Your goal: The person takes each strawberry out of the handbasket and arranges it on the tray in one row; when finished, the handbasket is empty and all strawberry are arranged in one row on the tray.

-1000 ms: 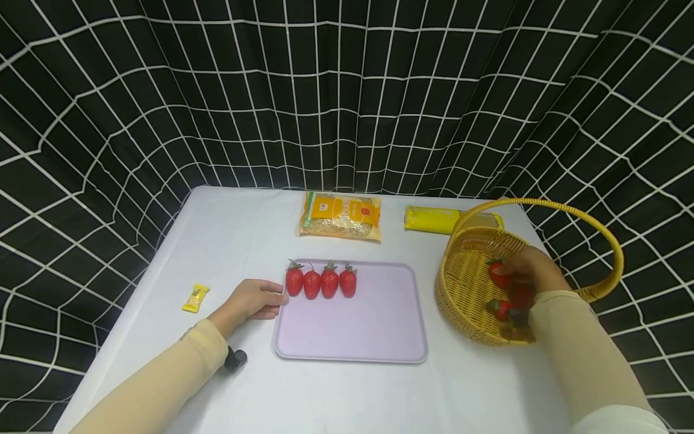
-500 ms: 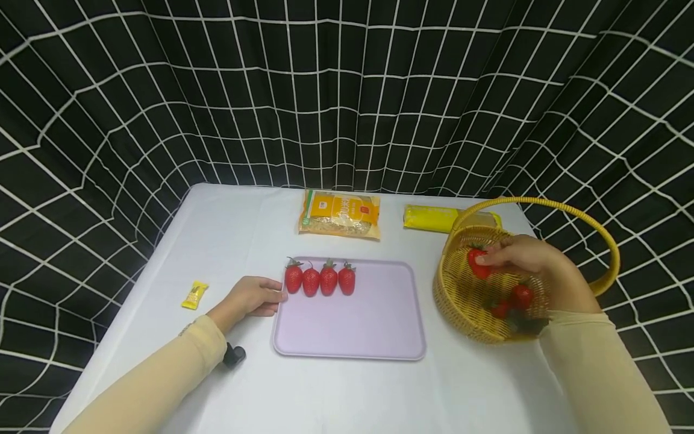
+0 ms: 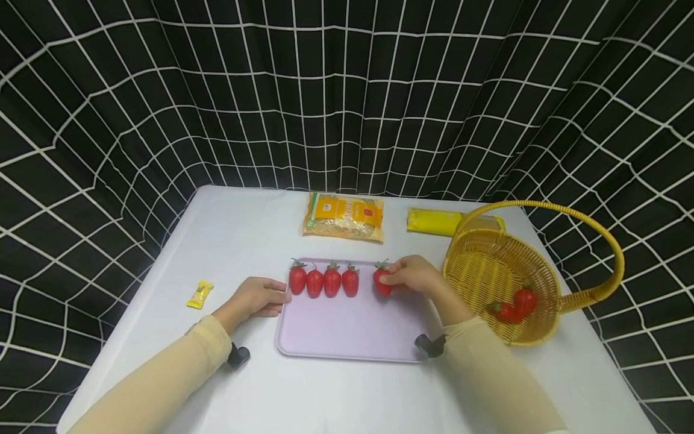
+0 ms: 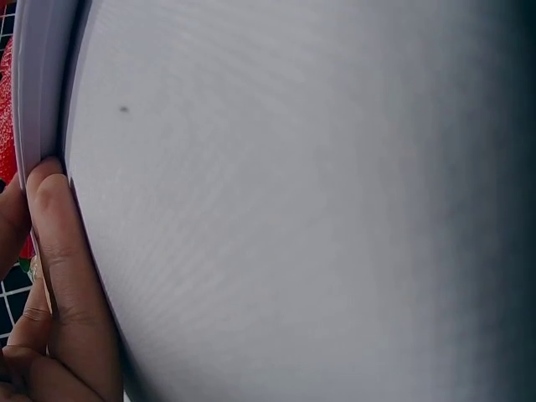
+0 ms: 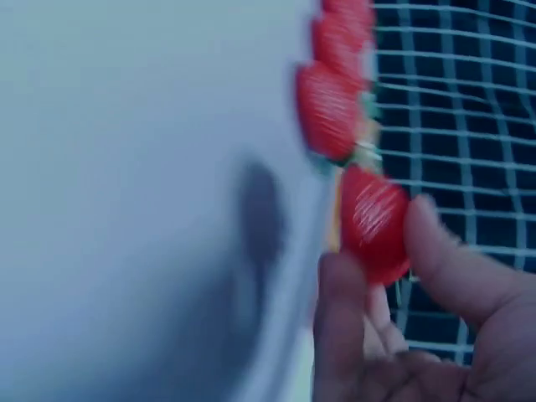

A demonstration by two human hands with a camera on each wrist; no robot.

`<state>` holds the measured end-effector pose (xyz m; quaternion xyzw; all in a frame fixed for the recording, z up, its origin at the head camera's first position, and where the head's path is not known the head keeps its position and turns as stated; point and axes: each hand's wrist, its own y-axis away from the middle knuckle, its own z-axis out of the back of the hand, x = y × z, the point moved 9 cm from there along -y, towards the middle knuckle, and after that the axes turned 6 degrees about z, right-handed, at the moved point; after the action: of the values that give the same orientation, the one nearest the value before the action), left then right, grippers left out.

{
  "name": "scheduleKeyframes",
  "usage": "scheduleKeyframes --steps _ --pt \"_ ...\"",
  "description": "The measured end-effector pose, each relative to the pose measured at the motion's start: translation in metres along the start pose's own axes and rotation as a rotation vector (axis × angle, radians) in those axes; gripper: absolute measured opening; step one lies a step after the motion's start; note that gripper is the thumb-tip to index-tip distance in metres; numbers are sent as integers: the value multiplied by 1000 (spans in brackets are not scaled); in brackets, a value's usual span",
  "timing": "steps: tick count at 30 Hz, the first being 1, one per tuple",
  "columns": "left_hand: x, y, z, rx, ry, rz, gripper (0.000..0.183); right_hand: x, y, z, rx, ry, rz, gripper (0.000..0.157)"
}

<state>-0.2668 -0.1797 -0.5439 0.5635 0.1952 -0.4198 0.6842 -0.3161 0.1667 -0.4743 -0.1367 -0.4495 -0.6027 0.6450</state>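
My right hand (image 3: 420, 278) pinches a red strawberry (image 3: 382, 282) with green leaves between thumb and fingers, over the upper right part of the lilac tray (image 3: 347, 331). In the right wrist view the held strawberry (image 5: 373, 222) hangs above its shadow on the tray. Several strawberries (image 3: 332, 282) stand in a row along the tray's upper left, leaves pointing away from me. At the tray's left edge, my left hand (image 3: 257, 298) grips the rim; the left wrist view has the thumb inside and the fingers (image 4: 63, 226) outside it. Two strawberries (image 3: 525, 301) lie in the wicker basket (image 3: 482, 271).
The basket, with its tall arched handle (image 3: 618, 265), stands right of the tray. Behind the tray lies an orange and clear food bag (image 3: 344, 218), with a yellow packet (image 3: 434, 222) beside it. A small yellow wrapped piece (image 3: 200, 295) lies at the left.
My right hand has taken a strawberry out of the basket and carried it left over the tray. Two strawberries show in the basket now. The left hand has stayed at the tray's rim.
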Motion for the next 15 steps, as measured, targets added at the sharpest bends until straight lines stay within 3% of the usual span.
scheduleKeyframes --steps 5,15 --pt "0 1 -1 1 -5 -2 46 -8 -15 -17 -103 46 -76 29" --pt "-1 0 -1 12 0 -4 48 -1 -23 -32 -82 44 -91 27"
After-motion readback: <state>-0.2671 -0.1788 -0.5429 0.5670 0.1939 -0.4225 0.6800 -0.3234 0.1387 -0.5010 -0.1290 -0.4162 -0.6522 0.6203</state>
